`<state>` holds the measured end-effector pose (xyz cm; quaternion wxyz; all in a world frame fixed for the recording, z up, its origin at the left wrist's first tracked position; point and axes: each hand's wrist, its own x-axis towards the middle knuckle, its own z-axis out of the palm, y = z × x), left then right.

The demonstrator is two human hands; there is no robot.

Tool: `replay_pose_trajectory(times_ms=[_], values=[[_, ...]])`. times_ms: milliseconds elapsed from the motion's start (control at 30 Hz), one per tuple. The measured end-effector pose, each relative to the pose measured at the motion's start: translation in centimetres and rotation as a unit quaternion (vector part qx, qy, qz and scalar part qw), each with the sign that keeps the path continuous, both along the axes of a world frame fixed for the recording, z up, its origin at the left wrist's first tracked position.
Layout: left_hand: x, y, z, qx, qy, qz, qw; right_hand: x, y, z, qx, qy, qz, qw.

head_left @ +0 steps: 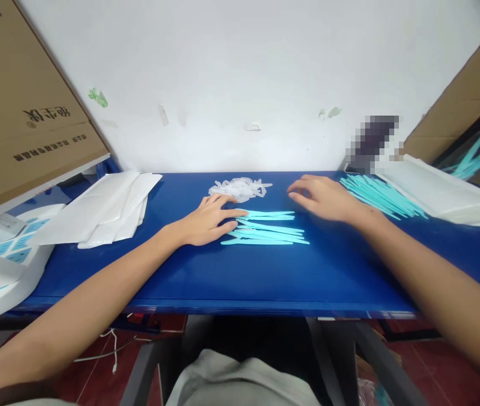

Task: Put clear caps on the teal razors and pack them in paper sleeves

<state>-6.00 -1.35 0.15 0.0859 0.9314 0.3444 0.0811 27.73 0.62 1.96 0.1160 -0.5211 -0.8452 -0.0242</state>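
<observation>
A brown cardboard box (32, 67) with dark printed characters tilts in at the far left, beside the white wall (240, 67). Below it, a white appliance (32, 273) with pale-blue panels sits at the corner of the glossy blue table (240, 276). White plastic bags (100, 206) lie overlapping next to it, partly over the appliance. Under the table, a white cable (115, 347) trails across red floor tiles (96, 386), and a grey chair armrest (142, 369) shows on this side. Above, a green leaf sticker (98, 97) clings to the wall.

The left hand (210, 220) rests palm down, fingers spread, its thumb and fingertips at the left ends of a row of slim turquoise sticks (274, 227); I can't tell whether it grips any. These sticks lie roughly parallel across the middle of the table. Just behind them, near the wall, is a heap of small translucent white pieces (242, 188).

The right hand (324, 197) is right of the heap, half open, fingers loosely bent, with nothing visible in its grasp. Beside its wrist lies a thicker bundle of turquoise sticks (381, 197). Behind that, a dark pixelated patch (373, 138) blurs whatever stands against the wall. Clear plastic sleeves (455, 194) stretch rightward below more brown cardboard (463, 96).
</observation>
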Motion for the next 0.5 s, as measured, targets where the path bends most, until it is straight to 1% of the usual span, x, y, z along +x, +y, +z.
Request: replay_pose_trajectory(times_ms=[33, 100, 167, 200, 267, 300, 367, 433, 500], values=[[0.0, 0.0, 0.1, 0.002, 0.008, -0.005, 1.000, -0.1, 0.0, 0.0, 0.012, -0.009, -0.021, 1.000], [0.0, -0.1, 0.3, 0.002, 0.021, -0.013, 1.000, 0.8, 0.3, 0.2, 0.024, -0.026, -0.100, 0.994], [0.0, -0.1, 0.4, 0.000, 0.027, -0.016, 1.000, 2.9, 0.9, 0.6, 0.018, -0.031, -0.201, 0.979], [0.1, -0.1, 0.4, 0.000, 0.027, -0.014, 1.000, 4.2, 1.2, 0.9, 0.007, -0.024, -0.259, 0.966], [0.0, 0.0, 0.4, 0.001, 0.024, -0.013, 1.000, 6.9, 1.6, 1.6, 0.002, -0.020, -0.319, 0.948], [0.0, 0.0, 0.3, 0.001, 0.022, -0.014, 1.000, 8.1, 1.7, 1.8, -0.004, -0.018, -0.335, 0.942], [0.0, 0.1, 0.2, -0.001, 0.017, -0.014, 1.000, 10.0, 1.9, 1.9, -0.034, -0.011, -0.339, 0.940], [-0.1, 0.2, 0.1, -0.005, 0.011, -0.014, 1.000, 11.1, 2.1, 1.7, -0.074, 0.001, -0.319, 0.945], [-0.1, 0.3, 0.0, -0.014, 0.007, -0.013, 1.000, 11.7, 2.2, 1.2, -0.069, 0.023, -0.278, 0.958]])
